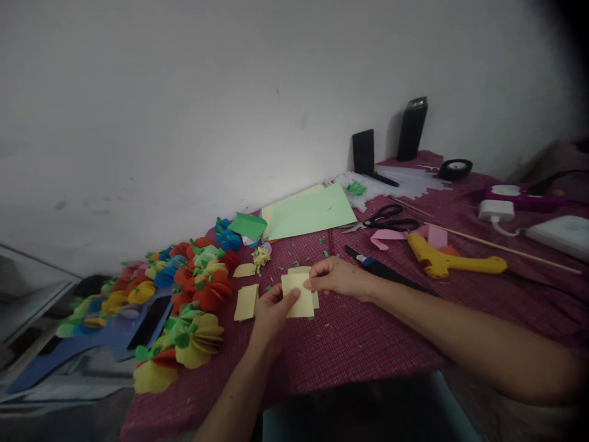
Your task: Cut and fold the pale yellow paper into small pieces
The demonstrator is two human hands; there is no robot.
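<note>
Between my two hands is a pale yellow paper square, raised over the table. My left hand pinches its left side, thumb on top. The fingers of my right hand are closed on its upper right edge. More yellow paper shows behind it; whether it is held too or lies on the table I cannot tell. Left of my left hand lies a small stack of yellow paper pieces. Above that stack are a cut yellow piece and a little heap of yellow scraps.
Many folded paper flowers crowd the left side. Green paper sheets lie at the back. To the right are black-handled scissors, a dark cutter, a yellow glue gun, a wooden stick and a white charger.
</note>
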